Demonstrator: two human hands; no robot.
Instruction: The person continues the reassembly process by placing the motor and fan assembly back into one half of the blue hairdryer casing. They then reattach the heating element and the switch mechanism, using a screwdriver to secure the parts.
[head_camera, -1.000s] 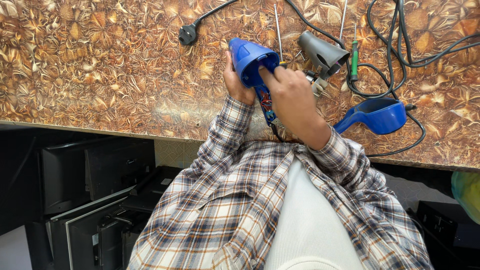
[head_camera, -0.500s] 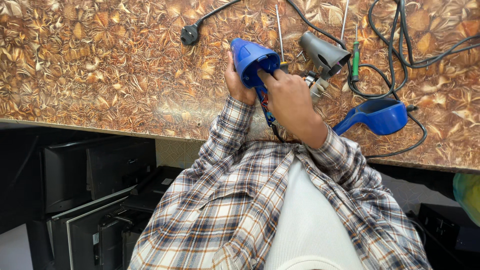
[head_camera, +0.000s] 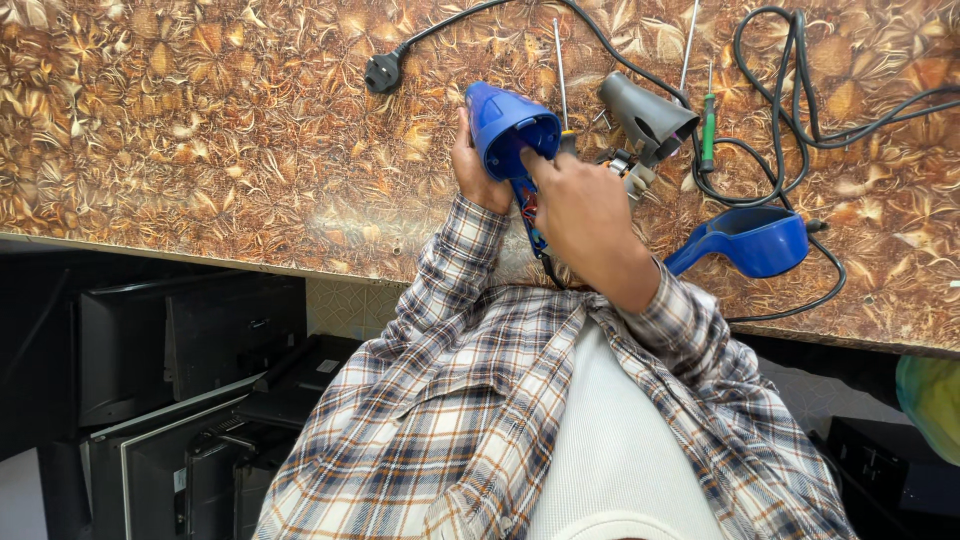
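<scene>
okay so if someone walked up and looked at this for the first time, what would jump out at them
Probably the blue hair dryer shell at top centre, gripped by the left hand while the right hand reaches into its open end. Right of it on the patterned countertop lie another blue shell half, a grey nozzle and looping black cables.

Just one head-worn cam here, looking steeply down from close above at the wearer's own chest and the patterned surface (head_camera: 200, 130) right in front.
</scene>
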